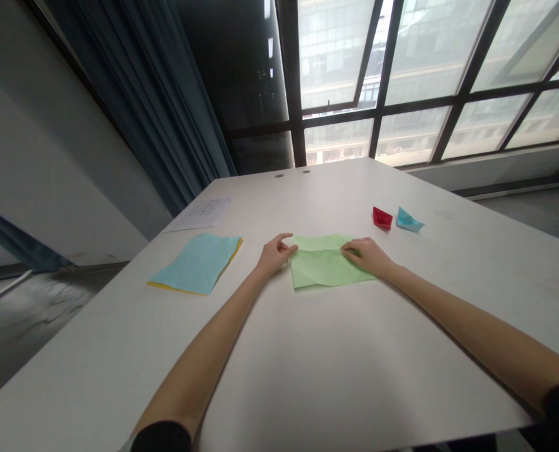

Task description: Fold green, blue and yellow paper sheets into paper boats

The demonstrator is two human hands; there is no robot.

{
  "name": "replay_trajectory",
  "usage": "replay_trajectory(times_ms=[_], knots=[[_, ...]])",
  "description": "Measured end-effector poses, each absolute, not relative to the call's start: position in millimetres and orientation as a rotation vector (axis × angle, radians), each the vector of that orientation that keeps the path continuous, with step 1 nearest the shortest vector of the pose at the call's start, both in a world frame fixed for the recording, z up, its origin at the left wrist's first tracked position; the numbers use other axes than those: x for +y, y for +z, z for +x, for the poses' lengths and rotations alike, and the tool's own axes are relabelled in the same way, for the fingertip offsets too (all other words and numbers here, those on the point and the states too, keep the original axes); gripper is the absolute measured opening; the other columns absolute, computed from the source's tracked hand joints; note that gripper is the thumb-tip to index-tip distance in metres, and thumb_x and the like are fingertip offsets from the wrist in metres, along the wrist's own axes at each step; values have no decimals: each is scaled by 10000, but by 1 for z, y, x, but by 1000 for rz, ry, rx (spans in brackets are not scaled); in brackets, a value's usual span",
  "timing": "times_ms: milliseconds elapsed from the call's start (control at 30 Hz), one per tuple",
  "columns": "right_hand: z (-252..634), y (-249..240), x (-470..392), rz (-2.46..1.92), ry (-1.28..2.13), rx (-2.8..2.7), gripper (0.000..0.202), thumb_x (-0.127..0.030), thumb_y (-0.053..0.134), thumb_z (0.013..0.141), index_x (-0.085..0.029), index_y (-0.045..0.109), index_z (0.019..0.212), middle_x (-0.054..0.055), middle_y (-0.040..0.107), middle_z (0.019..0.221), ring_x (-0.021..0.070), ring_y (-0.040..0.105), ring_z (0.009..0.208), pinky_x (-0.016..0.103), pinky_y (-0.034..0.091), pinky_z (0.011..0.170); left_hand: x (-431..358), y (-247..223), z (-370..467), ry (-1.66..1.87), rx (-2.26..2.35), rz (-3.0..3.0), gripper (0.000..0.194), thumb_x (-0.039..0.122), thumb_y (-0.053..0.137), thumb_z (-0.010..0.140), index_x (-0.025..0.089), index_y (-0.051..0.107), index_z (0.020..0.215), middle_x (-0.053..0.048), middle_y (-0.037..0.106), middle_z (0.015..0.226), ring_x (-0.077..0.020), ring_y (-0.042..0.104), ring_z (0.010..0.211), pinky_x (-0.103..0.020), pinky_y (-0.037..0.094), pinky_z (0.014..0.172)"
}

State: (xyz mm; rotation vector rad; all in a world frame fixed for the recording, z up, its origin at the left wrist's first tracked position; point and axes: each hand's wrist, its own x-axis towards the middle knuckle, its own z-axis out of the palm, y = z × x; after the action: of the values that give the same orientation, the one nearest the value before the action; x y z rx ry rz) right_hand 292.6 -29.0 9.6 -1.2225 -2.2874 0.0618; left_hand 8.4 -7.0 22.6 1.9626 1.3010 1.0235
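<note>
The white table [355, 376] carries, toward its left edge, a stack of blue and yellow sheets [195, 263] and, midway between its left and right edges, a creased green sheet [321, 270]. At this sheet's left side, the left hand [273, 256] has its index finger spread from the thumb, whether pinching cannot be told; the right hand's [369, 256] fingers pinch the crease farther right. Toward the table's right edge stand a red paper boat [382, 219] and a blue paper boat [407, 221].
</note>
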Motion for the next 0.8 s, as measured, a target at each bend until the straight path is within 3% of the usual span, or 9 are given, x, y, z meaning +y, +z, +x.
replay_trajectory(times_ms=[100, 267, 400, 567, 800], knots=[[293, 8, -29, -1231, 65, -2279, 211, -285, 455, 829, -203, 647, 859, 31, 690, 857, 165, 619, 781, 310, 397, 778, -4, 20, 11, 996, 1112, 1682, 554, 417, 651, 649, 144, 546, 1120, 25, 563, 576, -79, 491, 462, -211, 410, 480], [292, 9, -30, -1259, 59, -2273, 214, -290, 452, 830, -205, 645, 867, 28, 689, 858, 166, 618, 776, 317, 390, 777, -3, 18, 13, 1029, 1047, 1429, 438, 384, 723, 556, 116, 659, 896, -38, 640, 675, -111, 567, 593, -245, 449, 580], [292, 10, -31, -1256, 53, -2276, 214, -279, 451, 828, -202, 648, 863, 30, 690, 856, 161, 619, 768, 310, 390, 782, -3, 17, 12, 1027, 1060, 1342, 430, 373, 750, 516, 120, 675, 855, -62, 669, 750, -114, 576, 635, -249, 441, 617], [291, 11, -31, -1254, 42, -2282, 221, -287, 444, 833, -201, 645, 865, 25, 690, 850, 162, 618, 760, 311, 391, 778, -3, 16, 10, 997, 1003, 1303, 447, 374, 752, 518, 113, 666, 870, -78, 678, 804, -135, 592, 708, -286, 453, 703], [292, 12, -32, -1241, 29, -2299, 221, -279, 444, 826, -201, 649, 855, 34, 691, 837, 164, 618, 747, 316, 387, 773, -4, 22, 11, 973, 1297, 1826, 342, 422, 646, 653, 149, 685, 853, -51, 610, 783, -133, 540, 692, -274, 439, 640]])
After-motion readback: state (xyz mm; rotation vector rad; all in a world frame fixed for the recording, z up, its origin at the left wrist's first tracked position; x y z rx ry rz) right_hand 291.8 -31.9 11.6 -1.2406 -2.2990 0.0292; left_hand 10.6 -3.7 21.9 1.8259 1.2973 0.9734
